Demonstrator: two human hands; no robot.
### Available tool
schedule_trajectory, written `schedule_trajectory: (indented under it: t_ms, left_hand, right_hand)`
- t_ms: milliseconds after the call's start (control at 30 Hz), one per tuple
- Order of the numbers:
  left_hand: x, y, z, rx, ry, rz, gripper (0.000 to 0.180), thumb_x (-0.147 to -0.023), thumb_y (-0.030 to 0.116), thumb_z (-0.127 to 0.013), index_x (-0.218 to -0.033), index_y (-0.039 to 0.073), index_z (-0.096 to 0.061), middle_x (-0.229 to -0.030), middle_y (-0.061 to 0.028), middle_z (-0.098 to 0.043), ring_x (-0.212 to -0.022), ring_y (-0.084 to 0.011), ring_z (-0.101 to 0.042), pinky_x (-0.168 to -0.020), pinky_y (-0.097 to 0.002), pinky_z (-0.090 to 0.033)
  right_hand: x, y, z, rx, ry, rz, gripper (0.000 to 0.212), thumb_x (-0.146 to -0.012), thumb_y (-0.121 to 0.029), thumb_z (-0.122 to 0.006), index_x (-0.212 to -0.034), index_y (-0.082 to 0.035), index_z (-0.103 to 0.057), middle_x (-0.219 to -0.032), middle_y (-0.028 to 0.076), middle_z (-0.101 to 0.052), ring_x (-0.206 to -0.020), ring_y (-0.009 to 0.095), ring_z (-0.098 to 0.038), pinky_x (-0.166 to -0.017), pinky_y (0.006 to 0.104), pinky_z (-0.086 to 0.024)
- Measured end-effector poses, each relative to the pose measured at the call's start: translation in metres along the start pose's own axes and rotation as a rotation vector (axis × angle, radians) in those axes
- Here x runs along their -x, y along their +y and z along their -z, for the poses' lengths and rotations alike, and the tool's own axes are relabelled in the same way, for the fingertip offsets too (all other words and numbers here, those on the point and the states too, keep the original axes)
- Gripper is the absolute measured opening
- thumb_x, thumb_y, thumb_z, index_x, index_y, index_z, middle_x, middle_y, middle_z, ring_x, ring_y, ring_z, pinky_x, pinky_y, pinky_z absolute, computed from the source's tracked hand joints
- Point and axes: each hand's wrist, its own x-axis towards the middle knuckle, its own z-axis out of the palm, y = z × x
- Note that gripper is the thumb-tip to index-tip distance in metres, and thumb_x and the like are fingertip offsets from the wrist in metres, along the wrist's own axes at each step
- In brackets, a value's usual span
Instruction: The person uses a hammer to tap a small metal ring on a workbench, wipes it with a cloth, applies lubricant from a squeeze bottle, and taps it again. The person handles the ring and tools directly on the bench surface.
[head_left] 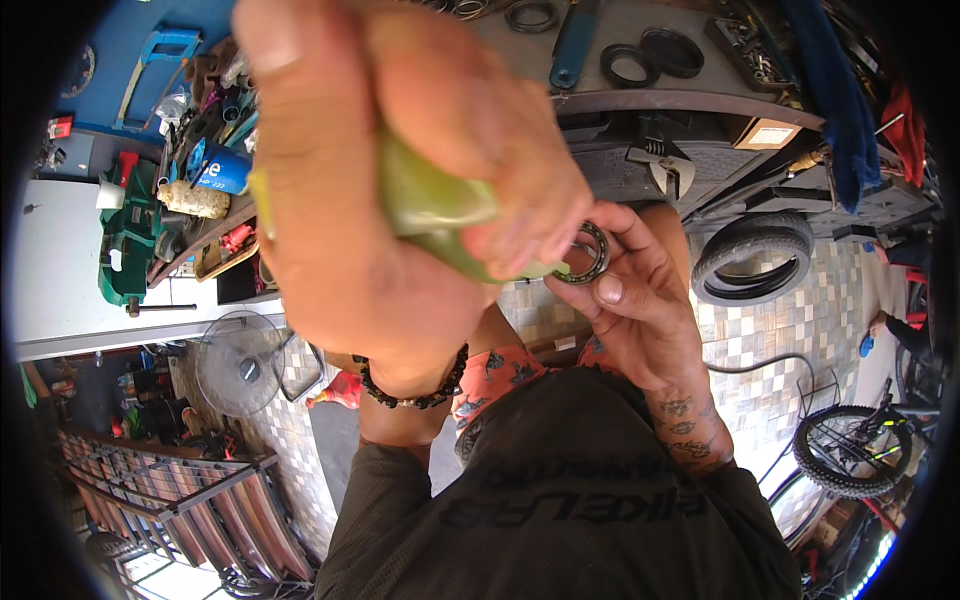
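Note:
My left hand [340,230], large and close in the view, is wrapped round a soft yellow-green squeeze bottle [430,195]. Its narrow tip [558,268] points down to the right and reaches the near side of a ball bearing [602,250]; whether it touches cannot be made out. This small dark ring, with its balls showing, is pinched between the thumb and fingers of my right hand [650,320]. Both hands are held above my lap, in front of the bench. Much of the bottle is hidden behind my left fingers.
On the bench ahead lie black rings [630,66], a blue-handled tool [570,50] and a tray of small parts [748,52]. An adjustable wrench [662,165] hangs below its edge. Tyres [745,285] are at right, a fan [240,362] and green vise [128,235] at left.

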Motion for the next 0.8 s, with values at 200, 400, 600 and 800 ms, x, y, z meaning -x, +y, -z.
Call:
schedule_trajectory:
  t_ms: [200, 400, 600, 800]
  left_hand:
    - [0.01, 0.007, -0.007, -0.194, 0.358, -0.029, 0.049, -0.116, 0.044, -0.024, -0.093, 0.016, -0.058, -0.066, -0.001, -0.047, -0.051, -0.0153, -0.042, -0.05, -0.0346, -0.041]
    - [0.014, 0.0, -0.012, -0.228, 0.374, -0.042, 0.05, -0.116, 0.045, -0.023, -0.094, 0.017, -0.059, -0.065, -0.0006, -0.046, -0.05, -0.0149, -0.042, -0.049, -0.0344, -0.041]
    - [0.013, -0.001, -0.011, -0.209, 0.334, -0.04, 0.052, -0.116, 0.046, -0.022, -0.094, 0.016, -0.058, -0.066, -0.0006, -0.046, -0.05, -0.0152, -0.042, -0.049, -0.0346, -0.041]
    - [0.012, -0.001, -0.009, -0.191, 0.3, -0.024, 0.051, -0.116, 0.046, -0.022, -0.095, 0.015, -0.058, -0.066, -0.0012, -0.046, -0.05, -0.0154, -0.043, -0.049, -0.0349, -0.042]
  right_hand:
    - [0.002, 0.005, -0.002, 0.043, -0.015, -0.003, 0.05, -0.093, 0.003, -0.072, -0.139, 0.0, -0.053, -0.142, 0.016, -0.056, -0.133, 0.026, -0.057, -0.114, 0.0427, -0.05]
    - [0.003, 0.006, -0.006, 0.035, 0.002, -0.018, 0.049, -0.093, 0.004, -0.071, -0.139, 0.002, -0.053, -0.139, 0.013, -0.056, -0.133, 0.026, -0.057, -0.114, 0.0418, -0.049]
    - [0.004, 0.005, -0.005, 0.046, 0.005, -0.028, 0.049, -0.093, 0.004, -0.071, -0.139, 0.003, -0.053, -0.139, 0.013, -0.056, -0.132, 0.026, -0.059, -0.115, 0.0417, -0.049]
    - [0.003, 0.005, -0.005, 0.043, -0.01, -0.033, 0.049, -0.094, 0.003, -0.071, -0.139, 0.002, -0.053, -0.139, 0.013, -0.056, -0.134, 0.028, -0.059, -0.115, 0.0422, -0.049]
